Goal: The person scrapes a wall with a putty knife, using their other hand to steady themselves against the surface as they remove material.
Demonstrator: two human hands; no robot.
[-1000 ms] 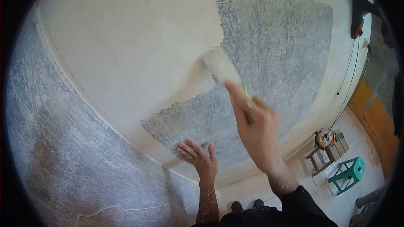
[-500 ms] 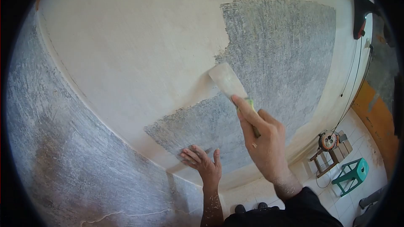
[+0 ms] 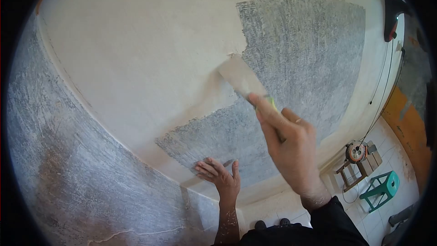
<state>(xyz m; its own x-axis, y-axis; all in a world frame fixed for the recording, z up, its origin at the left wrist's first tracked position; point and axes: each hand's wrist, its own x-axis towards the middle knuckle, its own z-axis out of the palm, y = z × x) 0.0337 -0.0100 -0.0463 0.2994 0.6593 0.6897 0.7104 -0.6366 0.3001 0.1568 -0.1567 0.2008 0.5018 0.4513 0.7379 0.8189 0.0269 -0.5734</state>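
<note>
My right hand (image 3: pixel 293 148) grips a putty knife (image 3: pixel 243 76) with a wide, pale-smeared blade and a yellow-green handle. The blade's front edge meets the wall where the cream coating (image 3: pixel 150 59) borders the exposed grey patch (image 3: pixel 305 54). Lower down, my left hand (image 3: pixel 222 177) lies against the grey part of the wall, its fingers stretched out and thumb apart. Nothing is held in it. Pale flecks dot the left forearm. My right fingers hide most of the handle.
A rough grey wall (image 3: pixel 82 155) meets this one at a corner on the left. At lower right stand a green plastic stool (image 3: pixel 387 187) and a wooden stool (image 3: pixel 364 166) bearing a cable reel (image 3: pixel 356 151). Dark cords (image 3: pixel 387 82) hang at the right; white tiles (image 3: pixel 368 221) cover the floor.
The putty knife's blade has moved up and left along the coating's edge. My right hand has shifted slightly right and down at the wrist. The left hand stays in place.
</note>
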